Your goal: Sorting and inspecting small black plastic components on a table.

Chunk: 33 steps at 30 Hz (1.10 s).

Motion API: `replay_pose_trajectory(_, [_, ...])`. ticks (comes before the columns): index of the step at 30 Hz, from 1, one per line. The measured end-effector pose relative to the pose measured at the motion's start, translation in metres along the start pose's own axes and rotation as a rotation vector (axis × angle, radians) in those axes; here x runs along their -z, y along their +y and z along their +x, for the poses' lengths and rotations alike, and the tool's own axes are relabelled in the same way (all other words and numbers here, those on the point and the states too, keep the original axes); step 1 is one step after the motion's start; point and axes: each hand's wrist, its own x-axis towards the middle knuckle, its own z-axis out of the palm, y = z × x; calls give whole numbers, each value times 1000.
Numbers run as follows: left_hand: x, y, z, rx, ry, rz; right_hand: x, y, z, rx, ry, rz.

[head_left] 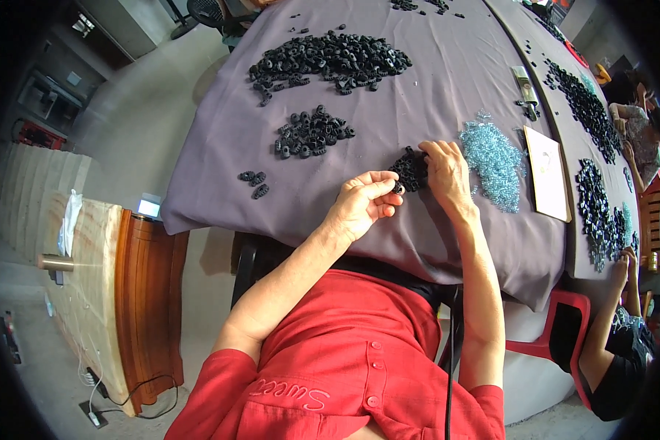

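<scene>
My left hand (364, 203) is closed in a pinch above the table's near part. Between its thumb and fingers sits a small black ribbed piece (398, 188). My right hand (447, 176) bends over a small heap of little black parts (409, 167). Its fingers are curled together at the heap's right edge, and what they hold, if anything, is too small to make out. To the right of that hand lies a heap of small clear light-blue pieces (493, 163). Left of my hands are a group of ribbed black pieces (312, 133) and several separate ones (259, 191).
A grey-purple cloth (418, 103) covers the table. A large heap of black pieces (330, 60) lies farther back. A white card (546, 172) and a tube (523, 84) are at right. Other people sit along the adjoining table (576, 132). A wooden cabinet (150, 308) stands left.
</scene>
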Motion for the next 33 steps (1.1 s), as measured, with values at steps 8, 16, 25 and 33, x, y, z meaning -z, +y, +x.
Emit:
replay_pose_trajectory(8, [7,0,0,12,37,-22,10,-16,-18,-185,148,235])
replay_pose_trajectory(16, [5,-1,2,59,73,-64,21,-55,-45,-504,26,799])
replay_pose_trajectory(25, [3,-6,0,-22,21,-11,13,-63,-54,-579,99,1091])
replay_pose_trajectory(33, [3,-12,0,-100,15,57,8,-72,-54,-629,62,1151])
